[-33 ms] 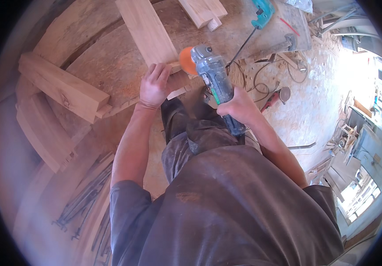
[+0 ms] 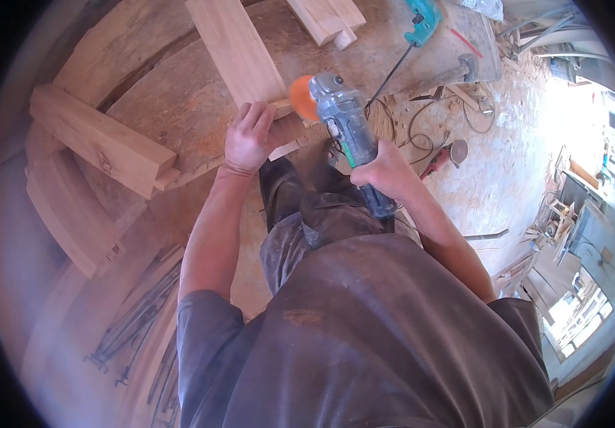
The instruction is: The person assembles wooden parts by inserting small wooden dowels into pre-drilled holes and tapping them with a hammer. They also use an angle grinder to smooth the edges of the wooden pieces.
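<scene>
My right hand is wrapped round the body of a grey-blue angle grinder. Its orange disc sits right by the near end of a pale wooden board, and the frame does not settle whether they touch. My left hand is closed on that same end, fingers bent over the top, thumb hidden. The board lies on a worn wooden workbench strewn with sawdust. Beneath the end, next to my left fingers, a darker wood face shows.
A thick wooden beam with a stepped end lies left on the bench. Farther off are more cut timber, a teal drill, a red pencil-like stick and a hammer. Cords and a red power tool lie on the floor.
</scene>
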